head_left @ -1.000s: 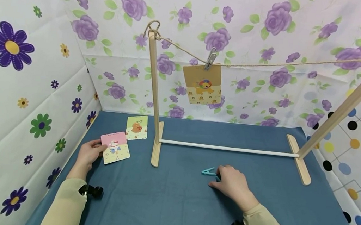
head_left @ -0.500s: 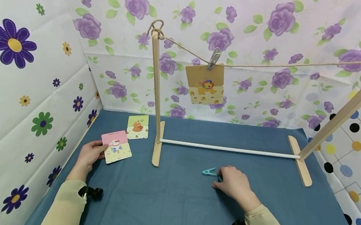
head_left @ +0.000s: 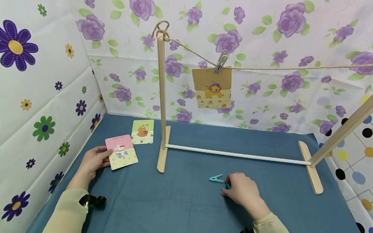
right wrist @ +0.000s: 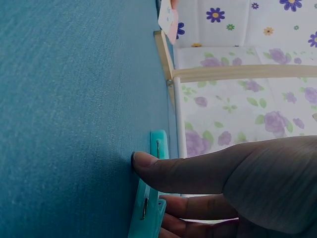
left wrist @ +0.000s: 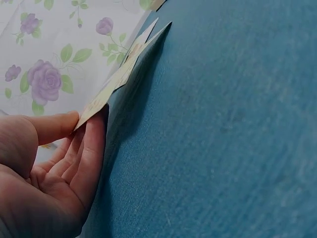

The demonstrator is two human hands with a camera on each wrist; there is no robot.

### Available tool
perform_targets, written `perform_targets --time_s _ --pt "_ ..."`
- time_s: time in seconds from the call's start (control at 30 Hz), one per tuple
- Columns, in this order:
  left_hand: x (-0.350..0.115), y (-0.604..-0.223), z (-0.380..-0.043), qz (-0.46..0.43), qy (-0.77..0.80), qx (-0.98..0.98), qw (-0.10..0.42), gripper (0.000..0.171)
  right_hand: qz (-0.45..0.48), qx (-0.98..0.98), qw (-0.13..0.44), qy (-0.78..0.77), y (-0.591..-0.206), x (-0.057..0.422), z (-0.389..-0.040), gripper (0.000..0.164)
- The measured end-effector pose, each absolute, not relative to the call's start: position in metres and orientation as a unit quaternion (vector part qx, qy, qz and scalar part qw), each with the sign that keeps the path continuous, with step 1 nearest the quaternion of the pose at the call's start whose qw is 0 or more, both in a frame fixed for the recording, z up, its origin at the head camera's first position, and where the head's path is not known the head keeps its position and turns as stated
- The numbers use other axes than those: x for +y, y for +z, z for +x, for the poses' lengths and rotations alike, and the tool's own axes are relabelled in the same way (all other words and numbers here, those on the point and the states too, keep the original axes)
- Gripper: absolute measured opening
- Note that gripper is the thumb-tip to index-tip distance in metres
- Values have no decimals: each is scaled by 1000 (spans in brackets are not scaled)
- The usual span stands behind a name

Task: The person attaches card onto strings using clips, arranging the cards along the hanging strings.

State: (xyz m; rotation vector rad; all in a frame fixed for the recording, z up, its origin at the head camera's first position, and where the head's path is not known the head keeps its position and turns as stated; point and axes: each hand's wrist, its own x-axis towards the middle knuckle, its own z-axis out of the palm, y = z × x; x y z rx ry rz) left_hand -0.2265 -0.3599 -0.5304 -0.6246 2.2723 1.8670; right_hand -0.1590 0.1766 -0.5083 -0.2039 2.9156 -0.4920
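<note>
My left hand (head_left: 92,160) pinches the left edge of a pink and yellow card (head_left: 122,151) with a cartoon figure; in the left wrist view the card (left wrist: 106,94) slants up off the cloth between thumb and fingers. A green and yellow card (head_left: 142,131) lies just behind it. My right hand (head_left: 241,190) is low over the cloth, thumb and fingers on either side of a teal clothespin (head_left: 227,186), mostly covered by the hand. Another teal clothespin (head_left: 216,178) lies to its left. The right wrist view shows the gripped clothespin (right wrist: 143,215) below the thumb.
A wooden stand with a left post (head_left: 161,89), a right post (head_left: 354,118) and a white crossbar (head_left: 236,154) stands at the back. From its sagging rope (head_left: 276,67) hangs a brown and yellow lion card (head_left: 212,91) in a metal clip (head_left: 221,61). Patterned cloth walls surround the table.
The pink card has shifted slightly right in my left hand's grip. My right thumb has drawn a little closer to the fingers. The head view has moved slightly.
</note>
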Motion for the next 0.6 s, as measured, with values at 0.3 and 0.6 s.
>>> perform_targets --time_s 0.3,0.6 --pt "-360 -533 -225 -208 647 730 71 65 -69 979 92 -167 -508 177 -158 32" --pt "-359 -535 -223 -205 666 713 74 67 -86 979 79 -165 -506 180 -153 30"
